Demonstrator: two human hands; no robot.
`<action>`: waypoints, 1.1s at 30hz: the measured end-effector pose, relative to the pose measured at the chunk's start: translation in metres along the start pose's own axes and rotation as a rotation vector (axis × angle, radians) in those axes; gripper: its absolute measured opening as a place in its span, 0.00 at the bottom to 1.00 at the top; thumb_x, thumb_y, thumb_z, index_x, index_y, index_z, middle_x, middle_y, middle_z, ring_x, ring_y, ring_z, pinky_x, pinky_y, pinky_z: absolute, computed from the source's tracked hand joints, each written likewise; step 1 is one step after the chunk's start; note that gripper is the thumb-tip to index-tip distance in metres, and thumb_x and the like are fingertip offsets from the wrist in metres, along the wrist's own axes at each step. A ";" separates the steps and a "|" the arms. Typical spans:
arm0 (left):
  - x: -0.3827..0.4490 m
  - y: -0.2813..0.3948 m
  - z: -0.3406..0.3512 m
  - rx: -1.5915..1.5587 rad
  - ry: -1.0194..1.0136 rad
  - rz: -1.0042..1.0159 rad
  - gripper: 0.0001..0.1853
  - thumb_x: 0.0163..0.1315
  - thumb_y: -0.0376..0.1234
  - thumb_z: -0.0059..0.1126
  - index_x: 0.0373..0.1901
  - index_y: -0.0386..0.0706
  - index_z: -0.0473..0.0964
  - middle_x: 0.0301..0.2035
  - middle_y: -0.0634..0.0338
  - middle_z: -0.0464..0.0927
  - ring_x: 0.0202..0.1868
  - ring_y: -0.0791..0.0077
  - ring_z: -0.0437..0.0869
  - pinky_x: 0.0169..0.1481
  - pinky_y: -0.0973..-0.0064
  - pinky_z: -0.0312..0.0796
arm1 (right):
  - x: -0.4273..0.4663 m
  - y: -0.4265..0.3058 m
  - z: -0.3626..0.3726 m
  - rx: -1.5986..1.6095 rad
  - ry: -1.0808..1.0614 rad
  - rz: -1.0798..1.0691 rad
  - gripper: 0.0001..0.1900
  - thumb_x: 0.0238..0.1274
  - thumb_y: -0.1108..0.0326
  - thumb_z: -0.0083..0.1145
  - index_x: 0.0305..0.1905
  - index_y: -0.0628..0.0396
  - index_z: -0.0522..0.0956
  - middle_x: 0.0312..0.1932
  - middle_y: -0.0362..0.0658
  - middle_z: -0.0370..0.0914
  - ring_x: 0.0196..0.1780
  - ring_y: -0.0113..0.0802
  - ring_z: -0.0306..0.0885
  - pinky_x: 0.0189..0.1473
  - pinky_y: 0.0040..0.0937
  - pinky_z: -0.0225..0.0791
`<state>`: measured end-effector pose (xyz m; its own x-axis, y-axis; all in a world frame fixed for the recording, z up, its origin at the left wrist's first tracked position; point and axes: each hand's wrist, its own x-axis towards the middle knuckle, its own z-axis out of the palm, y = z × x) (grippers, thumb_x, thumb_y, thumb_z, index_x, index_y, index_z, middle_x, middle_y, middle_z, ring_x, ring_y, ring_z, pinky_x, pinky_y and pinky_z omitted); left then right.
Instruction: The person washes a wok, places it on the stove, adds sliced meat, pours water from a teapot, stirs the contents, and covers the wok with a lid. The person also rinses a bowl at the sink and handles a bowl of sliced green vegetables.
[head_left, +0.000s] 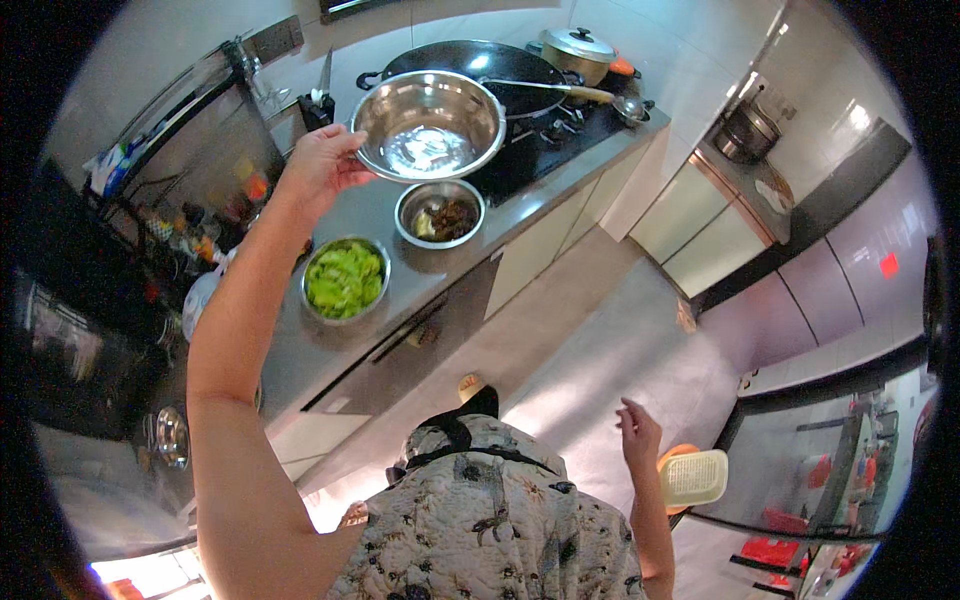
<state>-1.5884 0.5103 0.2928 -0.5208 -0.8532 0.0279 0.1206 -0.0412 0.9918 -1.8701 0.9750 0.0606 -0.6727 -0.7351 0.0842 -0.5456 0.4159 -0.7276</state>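
Observation:
My left hand (328, 161) grips the rim of a shiny stainless steel bowl (427, 131), held tilted above the counter with its inside facing me. Nothing shows in it but reflections. Below it on the counter stands a smaller metal bowl (440, 214) with dark brown pieces and something pale at one side. Nearer to me, another metal bowl (346, 280) is filled with chopped green leaves. Behind the held bowl, a black wok (472, 60) sits on the gas hob (551, 142). Over the floor at my right side, my right hand (637, 431) hangs free, fingers partly bent and apart.
A ladle (592, 93) with a wooden handle lies across the wok's edge. Behind stands a lidded pot (577, 56). Upright in a black holder (315, 111) is a knife. A pale plastic basket (694, 478) stands by my right forearm. The counter's front edge (450, 281) runs diagonally before me.

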 end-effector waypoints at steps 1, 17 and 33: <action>0.028 0.002 -0.002 0.013 0.046 0.012 0.04 0.59 0.31 0.52 0.28 0.42 0.70 0.24 0.61 0.76 0.23 0.77 0.80 0.24 0.84 0.76 | 0.015 0.002 0.003 0.046 -0.007 0.047 0.12 0.60 0.70 0.52 0.47 0.59 0.76 0.33 0.49 0.80 0.30 0.33 0.81 0.33 0.28 0.74; 0.303 -0.020 -0.015 0.658 0.451 0.084 0.10 0.53 0.29 0.52 0.18 0.36 0.65 0.17 0.54 0.72 0.17 0.65 0.81 0.18 0.73 0.75 | 0.266 0.039 0.016 0.254 -0.192 0.263 0.14 0.63 0.69 0.48 0.50 0.60 0.75 0.33 0.46 0.80 0.30 0.26 0.77 0.30 0.22 0.70; 0.349 -0.031 0.075 1.886 0.608 0.607 0.11 0.54 0.29 0.51 0.39 0.38 0.67 0.49 0.52 0.73 0.29 0.48 0.81 0.33 0.59 0.76 | 0.517 0.057 0.027 0.265 -0.599 -0.102 0.12 0.61 0.71 0.50 0.46 0.64 0.76 0.34 0.48 0.79 0.33 0.30 0.79 0.35 0.25 0.74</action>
<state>-1.8372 0.2529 0.2814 -0.4256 -0.5917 0.6846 -0.8967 0.3772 -0.2315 -2.2360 0.6041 0.0440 -0.1884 -0.9663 -0.1754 -0.3989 0.2385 -0.8854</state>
